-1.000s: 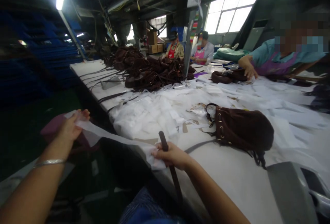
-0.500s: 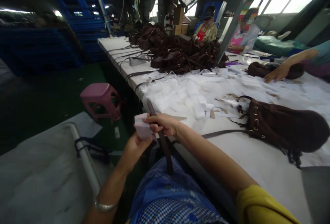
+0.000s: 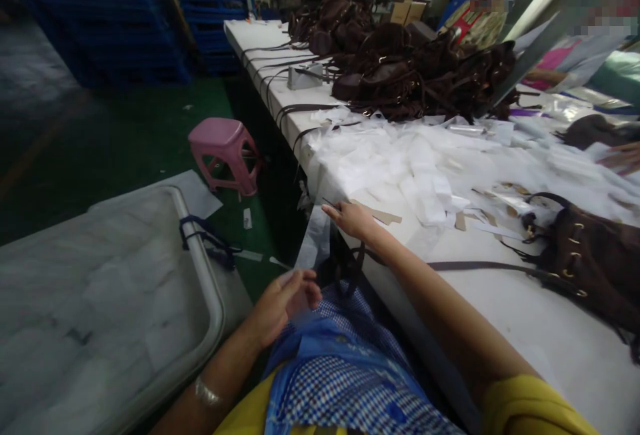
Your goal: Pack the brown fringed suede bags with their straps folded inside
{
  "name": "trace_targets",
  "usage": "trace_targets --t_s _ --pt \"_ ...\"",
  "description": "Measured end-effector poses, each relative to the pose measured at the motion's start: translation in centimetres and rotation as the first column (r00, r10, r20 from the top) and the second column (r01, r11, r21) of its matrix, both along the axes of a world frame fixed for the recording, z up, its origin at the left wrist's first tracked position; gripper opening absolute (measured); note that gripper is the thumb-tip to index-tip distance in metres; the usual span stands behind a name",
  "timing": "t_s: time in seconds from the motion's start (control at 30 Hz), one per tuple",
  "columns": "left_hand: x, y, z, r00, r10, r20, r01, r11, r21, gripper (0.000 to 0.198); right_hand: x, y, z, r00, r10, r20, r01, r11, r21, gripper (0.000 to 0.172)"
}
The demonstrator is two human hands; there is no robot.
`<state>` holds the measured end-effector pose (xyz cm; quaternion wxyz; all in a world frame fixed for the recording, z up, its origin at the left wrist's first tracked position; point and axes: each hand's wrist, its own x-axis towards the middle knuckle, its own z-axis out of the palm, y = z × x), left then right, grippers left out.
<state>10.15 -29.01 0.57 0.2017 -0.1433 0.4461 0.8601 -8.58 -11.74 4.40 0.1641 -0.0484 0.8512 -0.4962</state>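
Note:
My left hand (image 3: pixel 286 305) is low in front of the apron, fingers curled together around something pale and see-through, too blurred to name. My right hand (image 3: pixel 354 219) is at the table's edge, closed in a pinch; a thin dark piece sticks out at its fingertips, its kind unclear. Beside and below it hangs a translucent white strip (image 3: pixel 315 240). A dark brown strap (image 3: pixel 465 265) runs across the table under my right forearm towards a brown drawstring bag (image 3: pixel 597 255) at the right. Dark strap loops (image 3: pixel 350 267) hang by the table's edge near my lap.
White wrapping sheets (image 3: pixel 400 161) cover the middle of the table (image 3: pixel 500 328). Behind them lies a heap of brown bags (image 3: pixel 400 68). A pink stool (image 3: pixel 225 148) and a white-lined bin (image 3: pixel 210 301) stand on the left. Blue pallets (image 3: pixel 115 35) are stacked behind. Co-workers sit across the table.
My hands have moved apart, the left lower and the right forward to the table's edge. The white folded piece and upright strap between them no longer show there. My view has turned left and down.

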Motion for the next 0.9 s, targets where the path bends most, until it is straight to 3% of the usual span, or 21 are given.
trace_targets --t_s 0.1,0.2,0.37,0.43,0.57,0.63,0.77,0.9 --pt "-3.3 -1.6 1.0 0.929 0.365 0.056 -0.369 0.926 0.087 0.016 3.2 -0.3 -0.9 0.982 0.187 0.015 -0.188 0.981 0.045 0.063" --pt "-6.7 -2.3 2.0 0.868 0.492 0.065 -0.495 0.851 0.176 0.023 7.0 -1.0 -1.0 0.959 0.280 0.047 -0.272 0.953 -0.137 0.073" --pt "-9.1 -1.9 3.1 0.847 0.531 0.005 -0.520 0.827 0.215 0.028 10.3 -1.5 -2.0 0.949 0.308 0.074 -0.254 0.879 -0.403 0.047" --pt "-8.6 -1.4 3.0 0.866 0.497 -0.048 -0.477 0.852 0.215 0.029 10.3 -1.4 -2.6 0.969 0.225 0.099 -0.166 0.896 -0.413 0.038" --pt "-6.2 0.5 1.3 0.981 0.190 -0.029 -0.188 0.980 0.062 0.043 9.6 -1.3 -3.7 0.996 0.067 0.058 -0.043 0.938 -0.345 0.026" --pt "-5.2 1.2 0.2 0.991 0.136 -0.012 -0.136 0.990 -0.034 0.036 9.6 -1.2 -3.9 0.998 0.067 0.004 -0.063 0.951 -0.301 0.024" --pt "-5.5 0.6 -0.6 0.934 0.357 0.024 -0.356 0.933 -0.049 0.019 10.5 -0.6 -3.3 0.993 0.106 -0.047 -0.115 0.960 -0.256 0.038" --pt "-6.7 -1.2 0.5 0.895 0.443 0.045 -0.443 0.896 -0.012 0.019 11.5 0.2 -2.5 0.979 0.179 0.100 -0.099 0.839 -0.535 0.060"
